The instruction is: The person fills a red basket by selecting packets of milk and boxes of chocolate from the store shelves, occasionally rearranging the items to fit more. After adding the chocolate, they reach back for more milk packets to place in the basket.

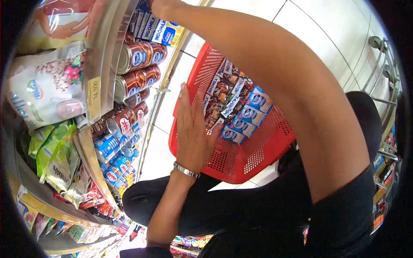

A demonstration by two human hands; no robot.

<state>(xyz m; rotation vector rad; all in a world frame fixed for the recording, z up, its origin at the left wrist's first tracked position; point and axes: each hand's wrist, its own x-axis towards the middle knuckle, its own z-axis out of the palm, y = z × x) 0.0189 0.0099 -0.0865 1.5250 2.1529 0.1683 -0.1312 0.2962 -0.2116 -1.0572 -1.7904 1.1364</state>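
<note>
Head view: a reach to the shelf [174,66] beside a red basket [234,174].
Left to right: brown tins [140,84]; right hand [162,6] near yellow-and-blue packs [160,32], mostly cut off, so its grip can't be told; left hand [191,133], thumb apart from extended fingers, over the basket's side; sachet strips [223,96] and blue packs [251,115] inside. The step seems to be shelf reaching; the next move calls for a sure hold there.

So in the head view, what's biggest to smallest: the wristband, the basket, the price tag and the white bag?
1. Basket
2. White bag
3. Price tag
4. Wristband

That's only how big they look here; being nearer the camera can make things look bigger.
</note>
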